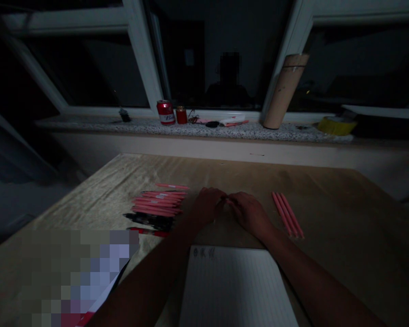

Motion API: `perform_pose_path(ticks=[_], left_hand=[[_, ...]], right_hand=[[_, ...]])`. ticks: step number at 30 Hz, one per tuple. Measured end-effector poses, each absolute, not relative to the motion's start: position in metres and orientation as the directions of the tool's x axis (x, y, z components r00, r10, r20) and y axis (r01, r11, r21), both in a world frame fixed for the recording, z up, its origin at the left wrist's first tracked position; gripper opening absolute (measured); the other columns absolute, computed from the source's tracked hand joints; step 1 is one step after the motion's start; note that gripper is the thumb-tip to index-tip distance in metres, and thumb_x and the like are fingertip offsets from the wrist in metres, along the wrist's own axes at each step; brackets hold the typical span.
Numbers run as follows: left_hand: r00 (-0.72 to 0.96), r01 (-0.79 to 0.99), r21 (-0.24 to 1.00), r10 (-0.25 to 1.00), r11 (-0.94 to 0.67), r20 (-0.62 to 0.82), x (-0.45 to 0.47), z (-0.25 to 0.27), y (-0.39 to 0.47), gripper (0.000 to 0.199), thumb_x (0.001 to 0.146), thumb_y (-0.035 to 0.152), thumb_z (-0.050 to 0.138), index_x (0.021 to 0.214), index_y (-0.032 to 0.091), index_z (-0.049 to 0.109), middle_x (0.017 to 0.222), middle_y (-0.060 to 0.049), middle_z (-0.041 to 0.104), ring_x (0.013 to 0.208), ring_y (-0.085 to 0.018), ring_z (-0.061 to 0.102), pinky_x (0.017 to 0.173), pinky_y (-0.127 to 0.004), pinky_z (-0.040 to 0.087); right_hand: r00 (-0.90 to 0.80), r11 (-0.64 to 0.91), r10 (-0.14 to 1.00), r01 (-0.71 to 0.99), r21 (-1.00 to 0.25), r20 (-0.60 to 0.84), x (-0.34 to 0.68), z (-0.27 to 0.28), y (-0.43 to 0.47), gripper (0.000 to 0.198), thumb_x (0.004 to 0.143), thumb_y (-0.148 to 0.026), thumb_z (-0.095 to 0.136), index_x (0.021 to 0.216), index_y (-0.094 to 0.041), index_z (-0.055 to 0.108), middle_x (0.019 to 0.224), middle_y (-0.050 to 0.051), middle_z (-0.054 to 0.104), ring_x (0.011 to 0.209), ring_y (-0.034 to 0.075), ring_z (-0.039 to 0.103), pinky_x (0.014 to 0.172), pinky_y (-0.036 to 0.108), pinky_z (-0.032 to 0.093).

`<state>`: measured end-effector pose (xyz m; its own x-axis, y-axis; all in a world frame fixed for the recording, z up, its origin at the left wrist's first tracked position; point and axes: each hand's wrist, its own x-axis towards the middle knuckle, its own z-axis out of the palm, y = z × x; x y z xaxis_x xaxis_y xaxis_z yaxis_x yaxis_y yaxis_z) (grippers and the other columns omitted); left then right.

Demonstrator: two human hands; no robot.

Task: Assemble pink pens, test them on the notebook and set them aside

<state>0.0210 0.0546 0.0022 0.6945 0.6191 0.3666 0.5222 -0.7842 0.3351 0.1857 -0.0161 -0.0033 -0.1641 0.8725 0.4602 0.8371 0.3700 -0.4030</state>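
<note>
My left hand (208, 203) and my right hand (248, 210) meet above the table, beyond the notebook. Both are closed, fingertips pinched around a pink pen (228, 201) that is mostly hidden by the fingers. Left of my hands lies a pile of pink pens (158, 203), with a single pink pen (172, 186) behind it. Nearer to me are several black pens (153, 221) and a red pen (146, 231). Three pink pens (287, 213) lie side by side to the right of my right hand.
A lined notebook (236, 286) with handwriting lies between my forearms. On the granite sill (136, 128) stand a red can (165, 112), a small red jar (181, 115), a tall tan cylinder (286, 91) and a yellow tape roll (336, 126). A blurred-out patch covers the lower left.
</note>
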Motion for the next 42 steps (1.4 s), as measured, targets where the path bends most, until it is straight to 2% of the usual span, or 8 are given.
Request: perform_pose_path(ticks=[15, 21, 30, 35, 42], left_hand=[[0.664, 0.524, 0.349, 0.629, -0.777, 0.403, 0.023, 0.013, 0.047, 0.027, 0.089, 0.031, 0.04, 0.094, 0.017, 0.063, 0.091, -0.005, 0.067, 0.083, -0.017, 0.058, 0.08, -0.032, 0.038], [0.655, 0.523, 0.369, 0.639, -0.768, 0.403, 0.022, 0.015, 0.046, 0.029, 0.09, 0.032, 0.038, 0.091, 0.016, 0.062, 0.091, -0.005, 0.066, 0.083, -0.016, 0.058, 0.079, -0.031, 0.037], [0.648, 0.541, 0.364, 0.652, -0.758, 0.394, 0.022, 0.015, 0.047, 0.027, 0.089, 0.031, 0.039, 0.087, 0.016, 0.061, 0.087, -0.004, 0.066, 0.078, -0.015, 0.057, 0.076, -0.031, 0.036], [0.645, 0.553, 0.359, 0.659, -0.752, 0.387, 0.022, 0.018, 0.046, 0.025, 0.088, 0.029, 0.04, 0.085, 0.016, 0.061, 0.086, -0.004, 0.066, 0.076, -0.015, 0.057, 0.075, -0.03, 0.036], [0.65, 0.548, 0.364, 0.657, -0.753, 0.381, 0.022, 0.018, 0.045, 0.025, 0.088, 0.028, 0.039, 0.085, 0.016, 0.061, 0.087, -0.005, 0.065, 0.078, -0.015, 0.056, 0.075, -0.029, 0.037]], right_hand=[[-0.109, 0.389, 0.817, 0.83, -0.4, 0.567, 0.185, 0.0, -0.016, 0.017, 0.088, -0.024, 0.046, 0.095, -0.019, 0.06, 0.091, 0.008, 0.066, 0.084, 0.021, 0.058, 0.078, 0.036, 0.042], [0.01, 0.374, 0.784, 0.79, -0.485, 0.621, 0.184, -0.001, -0.016, 0.016, 0.086, -0.027, 0.049, 0.096, -0.02, 0.059, 0.09, 0.007, 0.065, 0.085, 0.021, 0.059, 0.078, 0.036, 0.044], [0.309, 0.359, 0.727, 0.59, -0.723, 0.613, 0.183, 0.002, -0.016, 0.026, 0.084, -0.031, 0.053, 0.106, -0.018, 0.053, 0.087, 0.007, 0.064, 0.078, 0.018, 0.06, 0.074, 0.033, 0.048], [0.366, 0.366, 0.728, 0.508, -0.78, 0.58, 0.184, -0.002, -0.015, 0.028, 0.084, -0.03, 0.054, 0.109, -0.018, 0.051, 0.088, 0.007, 0.063, 0.08, 0.018, 0.06, 0.074, 0.034, 0.049], [0.362, 0.376, 0.727, 0.501, -0.78, 0.583, 0.187, -0.006, -0.014, 0.028, 0.084, -0.027, 0.053, 0.11, -0.019, 0.05, 0.095, 0.008, 0.063, 0.083, 0.018, 0.061, 0.077, 0.036, 0.048]])
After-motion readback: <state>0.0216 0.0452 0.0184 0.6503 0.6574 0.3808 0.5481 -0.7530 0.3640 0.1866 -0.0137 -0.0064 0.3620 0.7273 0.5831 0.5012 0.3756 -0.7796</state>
